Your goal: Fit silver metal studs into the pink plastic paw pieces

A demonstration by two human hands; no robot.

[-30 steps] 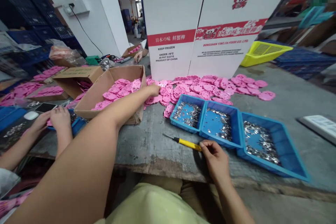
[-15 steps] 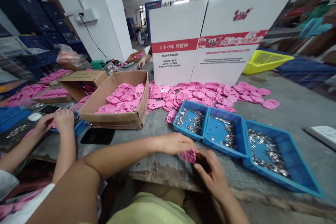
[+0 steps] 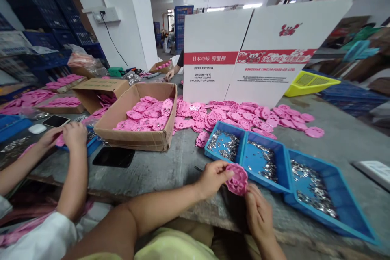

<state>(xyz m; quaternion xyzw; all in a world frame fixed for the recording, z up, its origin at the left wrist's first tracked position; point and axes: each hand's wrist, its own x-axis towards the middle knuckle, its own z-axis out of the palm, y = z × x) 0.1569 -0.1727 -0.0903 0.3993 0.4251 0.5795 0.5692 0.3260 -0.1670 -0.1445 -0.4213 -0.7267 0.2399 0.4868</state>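
At the near table edge, just before the blue trays (image 3: 276, 185) of metal bits, left hand (image 3: 213, 177) and right hand (image 3: 258, 213) pinch one pink plastic piece (image 3: 237, 179) between them, raised off the table (image 3: 158, 168), so both sides stay reachable.

Left hand (image 3: 213, 177) and right hand (image 3: 258, 213) together gripped one pink plastic piece (image 3: 237, 178) above the table's near edge (image 3: 170, 170). Three blue trays (image 3: 265, 161) of small metal parts lay just beyond. Loose pink pieces (image 3: 243, 115) were heaped before a white carton (image 3: 243, 57); more filled a cardboard box (image 3: 140, 124). A co-worker's hands (image 3: 65, 136) worked at left.
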